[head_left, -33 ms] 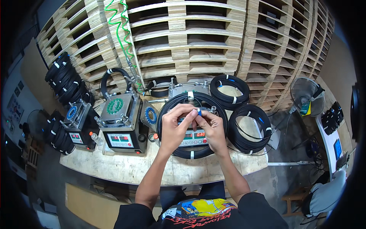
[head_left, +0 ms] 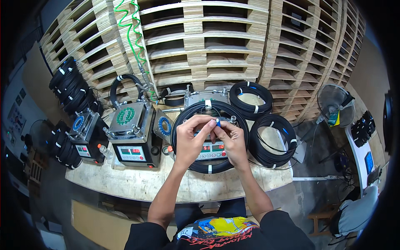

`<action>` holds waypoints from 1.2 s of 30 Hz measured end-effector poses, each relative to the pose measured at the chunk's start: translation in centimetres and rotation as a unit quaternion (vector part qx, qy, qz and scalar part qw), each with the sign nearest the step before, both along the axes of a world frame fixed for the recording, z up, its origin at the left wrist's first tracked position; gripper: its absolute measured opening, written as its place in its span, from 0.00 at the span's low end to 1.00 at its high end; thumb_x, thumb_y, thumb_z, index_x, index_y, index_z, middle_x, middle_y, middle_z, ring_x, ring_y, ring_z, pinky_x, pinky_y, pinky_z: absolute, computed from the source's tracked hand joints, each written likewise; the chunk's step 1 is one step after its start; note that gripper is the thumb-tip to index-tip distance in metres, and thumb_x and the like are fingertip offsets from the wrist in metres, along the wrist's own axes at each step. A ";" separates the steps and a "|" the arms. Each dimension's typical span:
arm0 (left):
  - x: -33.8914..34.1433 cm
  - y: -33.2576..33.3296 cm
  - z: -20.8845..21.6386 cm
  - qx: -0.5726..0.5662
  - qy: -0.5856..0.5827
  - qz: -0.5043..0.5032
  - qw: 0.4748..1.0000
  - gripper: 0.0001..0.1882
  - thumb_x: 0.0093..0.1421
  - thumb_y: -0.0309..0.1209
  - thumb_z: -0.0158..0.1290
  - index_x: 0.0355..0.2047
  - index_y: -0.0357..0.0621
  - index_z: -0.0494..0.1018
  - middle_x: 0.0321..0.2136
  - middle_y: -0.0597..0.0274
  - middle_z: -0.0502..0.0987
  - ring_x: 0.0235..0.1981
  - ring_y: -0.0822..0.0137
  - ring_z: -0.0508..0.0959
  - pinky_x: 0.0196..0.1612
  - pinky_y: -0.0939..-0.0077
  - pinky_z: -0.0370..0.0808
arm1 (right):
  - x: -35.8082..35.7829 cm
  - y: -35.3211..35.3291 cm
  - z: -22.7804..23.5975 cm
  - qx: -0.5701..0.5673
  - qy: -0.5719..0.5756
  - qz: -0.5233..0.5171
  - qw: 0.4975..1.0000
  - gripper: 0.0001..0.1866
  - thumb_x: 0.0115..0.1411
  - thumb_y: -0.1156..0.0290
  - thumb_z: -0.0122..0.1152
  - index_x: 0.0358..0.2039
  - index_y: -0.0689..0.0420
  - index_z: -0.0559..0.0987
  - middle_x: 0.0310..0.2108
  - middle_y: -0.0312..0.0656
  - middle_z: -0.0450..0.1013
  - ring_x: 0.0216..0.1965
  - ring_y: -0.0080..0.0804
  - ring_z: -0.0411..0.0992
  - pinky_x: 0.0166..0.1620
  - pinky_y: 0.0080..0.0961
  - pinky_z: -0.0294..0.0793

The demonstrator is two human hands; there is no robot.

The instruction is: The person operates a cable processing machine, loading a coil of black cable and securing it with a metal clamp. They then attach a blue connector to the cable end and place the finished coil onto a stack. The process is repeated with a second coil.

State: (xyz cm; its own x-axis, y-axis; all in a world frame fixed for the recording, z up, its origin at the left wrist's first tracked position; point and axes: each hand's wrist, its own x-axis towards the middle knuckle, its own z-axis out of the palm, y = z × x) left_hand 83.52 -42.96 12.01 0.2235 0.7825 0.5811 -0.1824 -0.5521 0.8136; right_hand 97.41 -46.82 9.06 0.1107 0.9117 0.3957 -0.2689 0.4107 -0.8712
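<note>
Both my hands meet over the middle of a large black cable coil [head_left: 210, 168], fingers pinched together. Between them shows a small blue connector [head_left: 218, 122] with a white tip. My right hand [head_left: 234, 143] grips the connector from the right with thumb and fingers. My left hand [head_left: 192, 135] is closed at its white tip, thumb against it; the fingers hide most of the part. Behind the hands, inside the coil, a machine with a lit red display [head_left: 212, 147] is partly covered.
To the left stand a polishing machine with a green ring on top [head_left: 125, 116] and a smaller machine with a blue ring [head_left: 78, 123]. A small bottle [head_left: 105, 151] sits between them. More cable coils [head_left: 273, 159] lie at right on the wooden table [head_left: 183, 187]. Stacked pallets [head_left: 204, 46] rise behind.
My hands and the connector hold the same place. Only the lit digits on the machine displays look different.
</note>
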 end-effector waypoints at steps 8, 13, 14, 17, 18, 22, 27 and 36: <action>1.0 0.0 -1.4 -0.150 -0.050 0.033 0.987 0.10 0.67 0.29 0.58 0.35 0.31 0.78 0.29 0.61 0.82 0.25 0.79 0.78 0.30 0.83 0.77 | -0.6 0.1 -1.7 -0.007 -0.004 -0.051 0.999 0.11 0.67 0.69 0.62 0.41 0.66 0.82 0.27 0.36 0.77 0.28 0.18 0.72 0.34 0.18 0.71; 0.5 0.3 -1.1 -0.164 -0.091 0.057 0.981 0.12 0.71 0.34 0.53 0.38 0.35 0.72 0.32 0.57 0.82 0.26 0.78 0.79 0.29 0.83 0.78 | -1.3 -0.8 -3.1 -0.043 0.032 0.000 0.999 0.11 0.67 0.69 0.62 0.39 0.66 0.82 0.26 0.36 0.76 0.28 0.18 0.72 0.33 0.18 0.70; 0.6 0.1 -1.4 -0.133 -0.058 0.071 0.987 0.12 0.71 0.34 0.53 0.38 0.34 0.73 0.33 0.57 0.82 0.26 0.78 0.79 0.29 0.82 0.78 | -1.1 -0.6 -3.1 -0.036 0.034 0.002 0.999 0.11 0.67 0.69 0.62 0.39 0.66 0.82 0.26 0.36 0.76 0.28 0.18 0.72 0.34 0.18 0.70; 0.4 -0.3 -1.7 -0.144 -0.073 -0.025 0.987 0.12 0.69 0.31 0.54 0.45 0.33 0.78 0.37 0.58 0.82 0.30 0.75 0.81 0.32 0.80 0.79 | 0.0 -0.1 -2.6 -0.034 0.034 0.006 0.999 0.11 0.67 0.68 0.63 0.37 0.65 0.82 0.26 0.35 0.76 0.29 0.18 0.72 0.36 0.17 0.70; 0.2 -0.5 -1.5 -0.157 -0.063 -0.043 0.985 0.12 0.69 0.30 0.55 0.45 0.33 0.79 0.38 0.58 0.82 0.31 0.75 0.81 0.33 0.80 0.79 | 0.1 -0.1 -2.7 -0.034 0.025 0.008 0.999 0.11 0.67 0.68 0.63 0.37 0.65 0.82 0.26 0.35 0.76 0.29 0.18 0.72 0.35 0.17 0.70; -0.2 0.3 -1.8 -0.066 -0.001 -0.039 0.997 0.11 0.67 0.28 0.56 0.44 0.31 0.80 0.37 0.59 0.83 0.29 0.74 0.82 0.32 0.79 0.79 | 0.1 -0.2 -2.8 -0.040 0.004 0.010 0.999 0.11 0.67 0.68 0.63 0.37 0.65 0.82 0.25 0.35 0.76 0.28 0.18 0.72 0.35 0.17 0.70; -0.5 -0.8 -0.2 0.003 0.116 0.002 0.993 0.09 0.66 0.26 0.56 0.40 0.29 0.78 0.31 0.57 0.81 0.26 0.71 0.82 0.29 0.79 0.78 | 0.4 -0.3 -2.6 -0.048 -0.021 0.008 0.999 0.11 0.66 0.68 0.63 0.38 0.65 0.83 0.25 0.35 0.76 0.28 0.18 0.72 0.34 0.17 0.69; 0.8 -0.6 0.0 -0.080 0.030 0.123 0.989 0.13 0.73 0.34 0.47 0.40 0.33 0.68 0.28 0.56 0.77 0.22 0.71 0.80 0.23 0.77 0.79 | -0.7 -1.0 -3.0 -0.044 0.007 -0.012 0.999 0.12 0.67 0.68 0.63 0.39 0.66 0.83 0.24 0.36 0.76 0.27 0.18 0.71 0.34 0.17 0.70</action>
State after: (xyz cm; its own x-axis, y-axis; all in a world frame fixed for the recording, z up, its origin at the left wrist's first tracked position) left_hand 84.31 -43.54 12.03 0.0456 0.8983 0.4370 -0.0087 -0.4371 0.8994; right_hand 96.75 -47.77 6.09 0.1380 0.9401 0.3116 -0.2728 0.3385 -0.9005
